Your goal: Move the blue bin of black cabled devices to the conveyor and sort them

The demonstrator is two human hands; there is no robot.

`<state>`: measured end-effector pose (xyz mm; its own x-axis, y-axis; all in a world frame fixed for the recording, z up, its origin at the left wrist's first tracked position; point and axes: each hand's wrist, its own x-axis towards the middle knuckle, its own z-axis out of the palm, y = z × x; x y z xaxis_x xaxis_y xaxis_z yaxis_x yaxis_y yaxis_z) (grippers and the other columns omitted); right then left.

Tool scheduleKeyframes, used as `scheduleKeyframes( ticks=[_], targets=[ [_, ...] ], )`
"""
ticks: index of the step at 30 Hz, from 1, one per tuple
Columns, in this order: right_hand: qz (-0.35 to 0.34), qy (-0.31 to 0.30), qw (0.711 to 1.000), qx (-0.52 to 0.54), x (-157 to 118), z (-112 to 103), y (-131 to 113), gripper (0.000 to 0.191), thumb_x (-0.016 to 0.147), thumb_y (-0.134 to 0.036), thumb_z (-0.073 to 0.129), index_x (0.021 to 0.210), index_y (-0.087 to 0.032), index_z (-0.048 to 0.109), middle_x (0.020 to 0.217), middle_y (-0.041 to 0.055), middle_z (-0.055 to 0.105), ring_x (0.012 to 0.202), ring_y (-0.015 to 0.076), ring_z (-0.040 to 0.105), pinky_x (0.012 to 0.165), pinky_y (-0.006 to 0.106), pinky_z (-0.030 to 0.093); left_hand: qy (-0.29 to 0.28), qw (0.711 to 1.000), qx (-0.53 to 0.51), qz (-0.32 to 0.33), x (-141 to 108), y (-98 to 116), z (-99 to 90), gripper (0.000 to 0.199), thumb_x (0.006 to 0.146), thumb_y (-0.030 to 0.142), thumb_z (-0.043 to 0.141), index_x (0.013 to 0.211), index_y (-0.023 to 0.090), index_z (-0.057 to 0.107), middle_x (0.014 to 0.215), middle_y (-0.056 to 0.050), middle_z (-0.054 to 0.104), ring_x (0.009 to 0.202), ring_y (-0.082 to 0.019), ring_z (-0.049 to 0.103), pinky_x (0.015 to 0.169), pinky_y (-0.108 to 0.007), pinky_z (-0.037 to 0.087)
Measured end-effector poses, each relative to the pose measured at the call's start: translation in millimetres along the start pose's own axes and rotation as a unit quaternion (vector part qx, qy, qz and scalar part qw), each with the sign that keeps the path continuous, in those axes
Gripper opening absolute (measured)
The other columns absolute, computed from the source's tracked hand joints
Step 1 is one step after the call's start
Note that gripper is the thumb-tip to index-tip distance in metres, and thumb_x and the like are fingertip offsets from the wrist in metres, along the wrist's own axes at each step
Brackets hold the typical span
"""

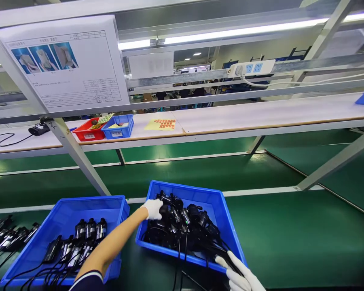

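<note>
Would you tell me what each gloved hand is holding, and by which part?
The left hand grips a black motor part at its end in the right-hand blue bin; the right hand pinches black cables at the bin's edge.

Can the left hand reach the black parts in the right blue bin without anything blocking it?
Probably yes. The left hand is already inside the right blue bin, apparently touching the black parts; nothing lies between. The right hand is at the bin's near corner, out of the way.

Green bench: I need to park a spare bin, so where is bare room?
Bare green surface lies right of the right blue bin, and behind both bins up to the rail. Crowded: the left bin, the parts left of it, and the narrow gap between bins.
</note>
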<state>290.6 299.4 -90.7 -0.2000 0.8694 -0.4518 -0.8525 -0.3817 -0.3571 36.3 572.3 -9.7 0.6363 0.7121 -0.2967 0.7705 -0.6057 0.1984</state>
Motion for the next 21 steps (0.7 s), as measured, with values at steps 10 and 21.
scheduleKeyframes(
  ticks=[10,21],
  targets=[
    [-0.02,0.017,0.998,0.054,-9,15,-6,0.048,0.075,-0.032,0.09,0.109,-0.01,0.063,0.045,-0.0182,0.026,0.03,0.0001,0.026,0.031,0.016,0.019,0.091,0.912,-0.395,0.062,-208,7,-19.7,0.03,0.087,0.04,0.064,0.109,0.019,0.066,0.099,-0.002,0.069,0.088,-0.019,0.062,0.086,-0.03,0.051],
    [0.009,-0.024,0.999,0.031,-9,28,-18,0.026,0.102,-0.035,0.063,0.108,-0.01,0.06,0.042,-0.0163,0.031,0.029,0.0017,0.028,0.035,0.016,0.015,0.049,0.48,-0.815,-0.322,-235,51,219.0,0.04,0.081,0.057,0.069,0.089,0.018,0.062,0.105,-0.015,0.069,0.096,-0.027,0.072,0.089,-0.039,0.056]
  ],
)
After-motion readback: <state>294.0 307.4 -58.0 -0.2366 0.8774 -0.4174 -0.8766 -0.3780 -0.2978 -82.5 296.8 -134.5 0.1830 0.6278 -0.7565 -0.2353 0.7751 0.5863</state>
